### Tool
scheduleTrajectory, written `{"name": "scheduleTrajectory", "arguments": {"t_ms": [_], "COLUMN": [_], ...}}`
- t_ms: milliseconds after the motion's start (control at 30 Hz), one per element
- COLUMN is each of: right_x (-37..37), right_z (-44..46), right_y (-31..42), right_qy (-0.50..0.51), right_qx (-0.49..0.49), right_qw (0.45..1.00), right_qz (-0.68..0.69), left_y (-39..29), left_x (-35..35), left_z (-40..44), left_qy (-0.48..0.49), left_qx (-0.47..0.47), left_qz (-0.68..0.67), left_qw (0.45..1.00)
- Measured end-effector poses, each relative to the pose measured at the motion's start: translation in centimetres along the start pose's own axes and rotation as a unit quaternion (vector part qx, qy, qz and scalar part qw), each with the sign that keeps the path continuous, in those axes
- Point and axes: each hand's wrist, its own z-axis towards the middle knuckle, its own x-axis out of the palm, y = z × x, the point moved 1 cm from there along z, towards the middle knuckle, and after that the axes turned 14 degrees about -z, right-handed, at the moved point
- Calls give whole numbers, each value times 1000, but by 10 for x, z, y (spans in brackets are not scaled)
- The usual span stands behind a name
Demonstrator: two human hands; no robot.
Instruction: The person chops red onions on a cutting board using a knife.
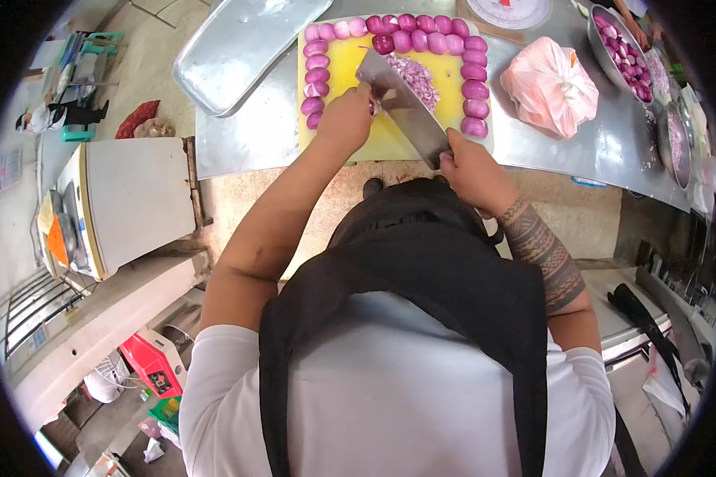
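A broad-bladed cleaver (410, 109) is gripped by its handle in my right hand (479, 173), its blade slanting up and left across the cutting board (338, 63). My left hand (346, 119) is closed at the left side of the blade. A bit of purple onion (372, 106) shows at its fingers, mostly hidden by the hand. Beyond the blade lies a heap of chopped red onion (412, 78). Peeled red onions (475, 89) line the left, far and right edges of the yellow-and-white board.
A metal tray (243, 48) lies at the left of the steel table (239, 147). On the right are a tied plastic bag (550, 87), a bowl of onions (624, 56) and another metal bowl (676, 143). A kitchen scale (509, 11) stands at the back. Another person's hand (638, 32) is near the onion bowl.
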Motion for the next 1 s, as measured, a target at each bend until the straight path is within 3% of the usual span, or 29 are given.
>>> {"name": "scheduleTrajectory", "arguments": {"t_ms": [367, 467, 567, 667, 767, 1000], "right_x": [22, 12, 36, 31, 27, -3], "right_z": [0, -6, -2, -1, -4, -23], "right_y": [-5, 9, -3, -23, -21, 40], "right_qy": [1, -19, 11, -25, -41, -6], "right_qx": [0, 25, 22, -7, 38, 71], "right_qw": [999, 999, 999, 996, 996, 984], "right_qz": [-36, 26, 21, 90, 67, -163], "left_y": [0, 1, 4, 12, 7, 16], "left_x": [-6, -9, -8, -8, -10, 4], "left_z": [1, 0, 3, 4, 0, 3], "left_qy": [13, 17, 34, 29, -32, -22], "left_qx": [-38, -36, -23, 55, 63, -9], "left_qz": [-38, -31, -16, -16, -11, -91], "left_qw": [998, 999, 999, 998, 997, 996]}}
